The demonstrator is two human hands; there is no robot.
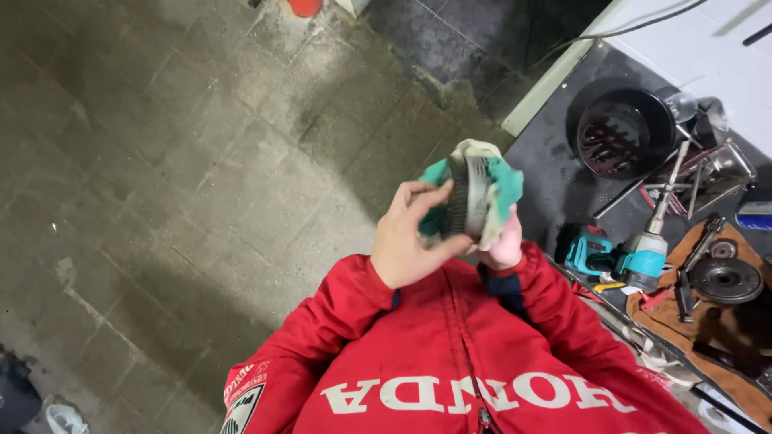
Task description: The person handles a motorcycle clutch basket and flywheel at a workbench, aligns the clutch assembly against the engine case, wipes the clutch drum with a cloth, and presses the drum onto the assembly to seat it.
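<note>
My left hand [408, 239] grips the toothed rim of a round grey metal drum part [469, 193], held on edge in front of my chest. My right hand [504, 247] sits under and behind the part, mostly hidden, pressing a green and white rag [504, 189] against its far face. The rag wraps around the top and right side of the part. Red jacket sleeves cover both my arms.
A dark workbench [547, 177] at right carries a black bucket [623, 133], a teal power tool [635, 259], a round metal disc [726, 280] on brown cloth and loose metal tools. Stained concrete tile floor [185, 161] fills the left side.
</note>
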